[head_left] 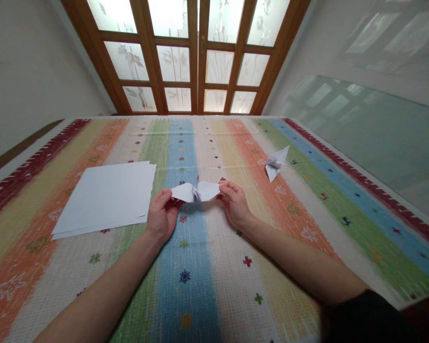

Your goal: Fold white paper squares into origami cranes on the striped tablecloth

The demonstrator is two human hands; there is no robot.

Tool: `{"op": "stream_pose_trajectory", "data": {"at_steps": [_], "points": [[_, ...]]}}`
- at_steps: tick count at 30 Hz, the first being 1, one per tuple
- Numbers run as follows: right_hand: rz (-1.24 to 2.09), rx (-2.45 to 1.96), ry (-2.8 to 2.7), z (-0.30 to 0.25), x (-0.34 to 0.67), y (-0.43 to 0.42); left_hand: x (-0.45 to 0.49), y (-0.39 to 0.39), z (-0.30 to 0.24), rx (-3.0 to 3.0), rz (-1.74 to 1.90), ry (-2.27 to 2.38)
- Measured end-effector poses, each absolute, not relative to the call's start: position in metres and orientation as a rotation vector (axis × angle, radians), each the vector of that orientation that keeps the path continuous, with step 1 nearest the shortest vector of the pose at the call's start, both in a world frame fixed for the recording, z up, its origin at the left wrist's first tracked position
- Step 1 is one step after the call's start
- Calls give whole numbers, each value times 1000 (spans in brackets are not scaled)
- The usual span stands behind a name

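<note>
A white folded paper crane (208,190) is stretched between my two hands above the middle of the table, its wings spread to either side. My left hand (162,215) pinches the tip of the left wing between thumb and fingers. At the opposite wing tip, my right hand (235,202) has the same kind of pinch. The crane's narrow centre, with its folds, shows between the wings. Farther off to the right, a second paper crane (276,163) lies on the tablecloth, touched by neither hand.
Several white paper sheets (107,197) lie in a loose stack left of my left hand. A striped, patterned tablecloth (184,295) covers the table. Beyond the far edge stand wooden doors (199,66) with frosted panes. A glass panel (372,133) is along the right wall.
</note>
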State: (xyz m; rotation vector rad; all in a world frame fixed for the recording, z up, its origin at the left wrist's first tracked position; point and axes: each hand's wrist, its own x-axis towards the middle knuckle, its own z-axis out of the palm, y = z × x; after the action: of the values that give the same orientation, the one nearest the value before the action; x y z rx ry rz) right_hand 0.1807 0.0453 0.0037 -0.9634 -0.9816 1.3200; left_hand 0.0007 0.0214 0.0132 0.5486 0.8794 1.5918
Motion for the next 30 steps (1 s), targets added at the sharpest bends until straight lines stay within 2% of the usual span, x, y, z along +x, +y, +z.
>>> {"op": "stream_pose_trajectory", "data": {"at_steps": [7,10,13,17,24,30], "points": [[1441,-872,-1142,8,174,33,1,20,4,827,1632,1137],[1403,-912,-1111,11,171,27,1,12,4,1186,1822,1414],[1358,-993,-1090,15,168,22,4,0,8,1675,1958,1485],[1331,-1038,-1081,19,164,13,10,-8,10,2102,1862,1483],[1279,-936,-1305,13,160,-2,6,3,6,1957,1760,1693],[1116,-865,-1457,14,167,2,-1,10,5,1824,1581,1567]]}}
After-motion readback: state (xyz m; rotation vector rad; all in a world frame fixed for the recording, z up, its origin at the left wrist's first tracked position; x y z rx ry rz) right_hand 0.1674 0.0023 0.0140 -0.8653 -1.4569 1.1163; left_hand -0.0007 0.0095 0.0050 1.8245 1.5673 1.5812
